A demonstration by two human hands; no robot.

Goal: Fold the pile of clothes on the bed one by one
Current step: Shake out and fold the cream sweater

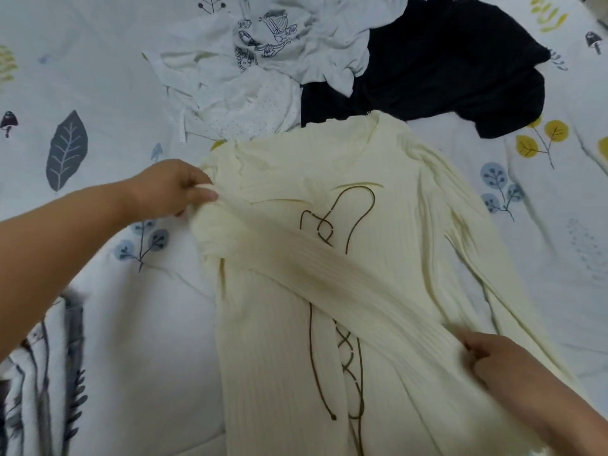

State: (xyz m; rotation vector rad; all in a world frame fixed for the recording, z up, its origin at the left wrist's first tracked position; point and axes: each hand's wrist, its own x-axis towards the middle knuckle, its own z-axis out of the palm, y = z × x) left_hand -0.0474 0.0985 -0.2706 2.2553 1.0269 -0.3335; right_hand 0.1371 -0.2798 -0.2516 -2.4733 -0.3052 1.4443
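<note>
A cream ribbed sweater (269,350) with a dark lace-up cord lies flat on the bed, neck away from me. One long sleeve (329,278) stretches diagonally across its front. My left hand (171,187) pinches that sleeve at the sweater's left shoulder. My right hand (493,360) grips the sleeve's far end at the lower right. Behind the sweater sits the pile: a white printed shirt (273,31), a white dotted garment (243,106) and a black garment (444,70).
The bed sheet (115,93) is white with leaf and mushroom prints. A grey-and-white patterned cloth (42,373) lies bunched at the lower left edge.
</note>
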